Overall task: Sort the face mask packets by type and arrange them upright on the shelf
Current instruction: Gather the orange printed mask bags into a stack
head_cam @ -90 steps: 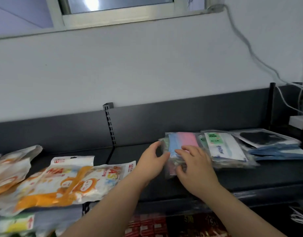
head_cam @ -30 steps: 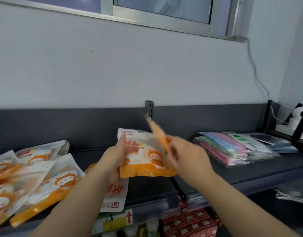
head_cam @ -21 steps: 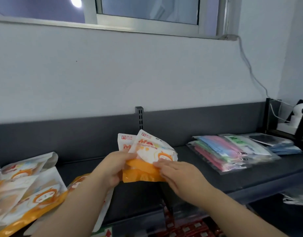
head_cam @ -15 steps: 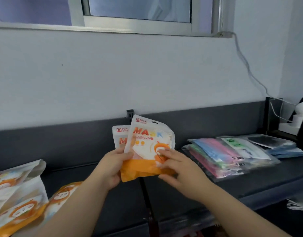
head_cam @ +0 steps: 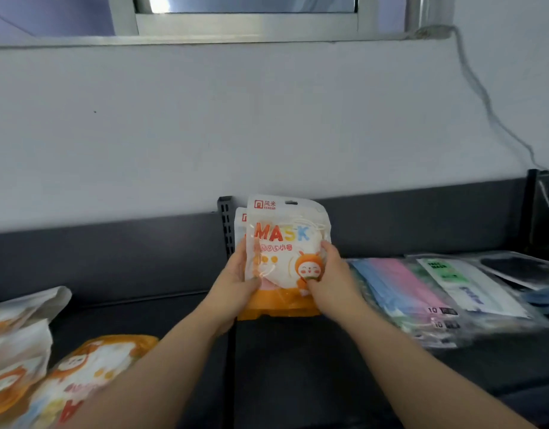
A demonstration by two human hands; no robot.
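Two orange-and-white mask packets (head_cam: 285,243) stand upright together, one behind the other, near the dark back panel of the shelf (head_cam: 298,366). My left hand (head_cam: 236,280) grips their left edge and my right hand (head_cam: 332,280) grips their right edge. More packets of the same orange kind (head_cam: 90,373) lie flat at the lower left. To the right lies a flat stack of clear packets with blue, pink and green masks (head_cam: 400,289), then a white-and-green packet (head_cam: 465,283) and a black-mask packet (head_cam: 521,267).
A slotted metal upright (head_cam: 225,224) rises just left of the held packets. A grey cable (head_cam: 483,97) runs down the white wall at right to a black post (head_cam: 531,209). A window frame (head_cam: 245,26) sits above.
My hands left the clear packets on the right, picked up two orange packets, squared them together and moved them upright toward the shelf's back panel. The view shifted left.
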